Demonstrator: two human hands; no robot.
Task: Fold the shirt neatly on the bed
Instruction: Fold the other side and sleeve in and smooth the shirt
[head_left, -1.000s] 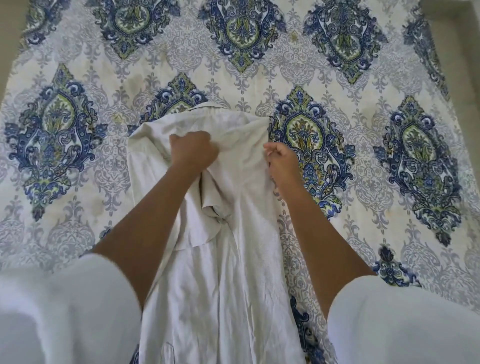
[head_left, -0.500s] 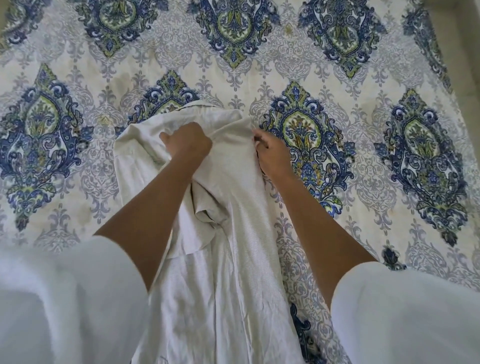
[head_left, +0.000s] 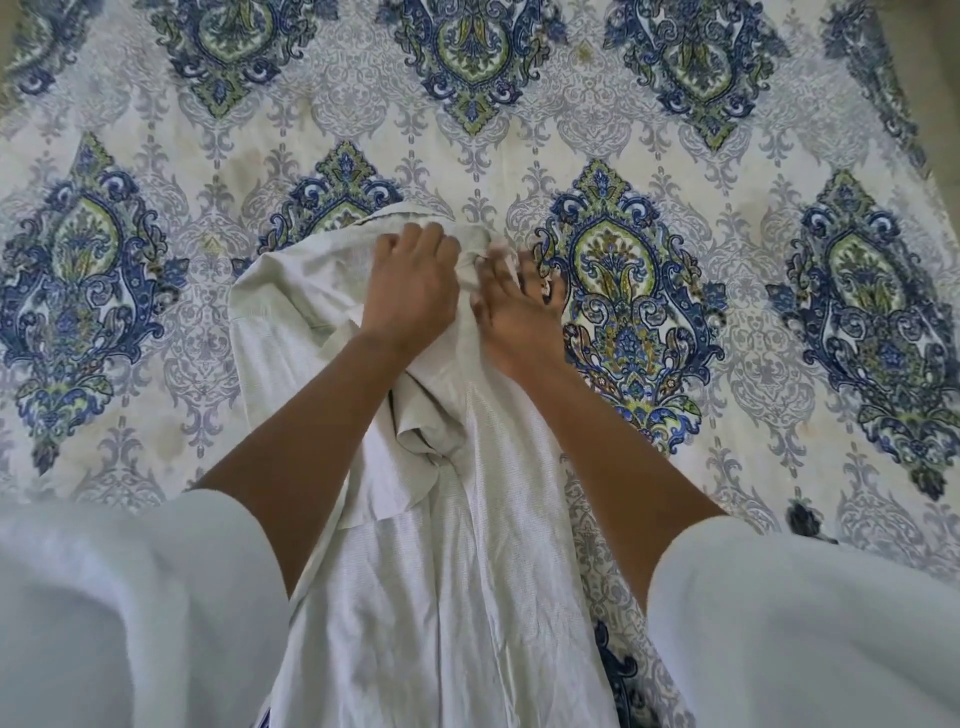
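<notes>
Mid-fold on the bed (head_left: 737, 364) — working the far end of the shirt (head_left: 441, 597).
Left hand (head_left: 410, 280) knuckles up, fingers curled into the cloth; right hand (head_left: 514, 306) just beside it at the shirt's edge, fingers blurred — grip impossible to tell. Shirt stretched lengthwise under both forearms, bunched below the left wrist. Next, likely: smoothing that bunch, squaring the side fold.

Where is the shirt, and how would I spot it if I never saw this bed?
Look at the big bedsheet covered in blue-and-green swirly diamonds. Lying down its middle, towards the person, is the shirt, with the left hand and right hand on its far end. It is the only plain, off-white, crinkled cloth lying on the pattern.
</notes>
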